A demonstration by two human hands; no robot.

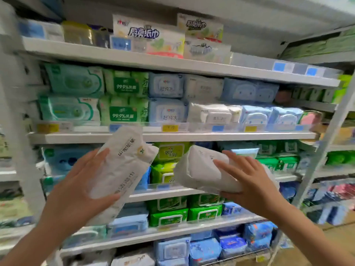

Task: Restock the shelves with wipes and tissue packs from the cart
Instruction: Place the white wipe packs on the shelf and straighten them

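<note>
Both hands are raised in front of a white store shelving unit [192, 136], each holding one pack clear of the shelves. The left hand [76, 189] grips a tilted white wipes pack [124, 162]. Its fingers are spread across the near face and its thumb is hooked around the lower edge. This pack stands nearly on end, with its top leaning right to overlap the front edge of the shelf board above, and the dark printed lettering runs along its length. The right hand [247, 181] holds a second white wipes pack [197, 169], with fingers laid over its top and the thumb curled beneath. The pack lies closer to level, and its end points left toward the first pack; the two are near each other but apart. Behind them, the shelf above hand height carries rows stacked two high: teal wipes packs [73, 79] on the left, then green 99.9% packs [124, 110], blue lidded packs [167, 112], white lidded packs [213, 114] and pale blue packs [253, 116], with yellow and blue price tags along the front rail. The top shelf holds kitchen paper packs [144, 33]. Yellow-green packs [169, 152] sit directly behind the held packs, with bright green packs [167, 215] one shelf lower and dark blue packs [232, 244] near the floor.
</note>
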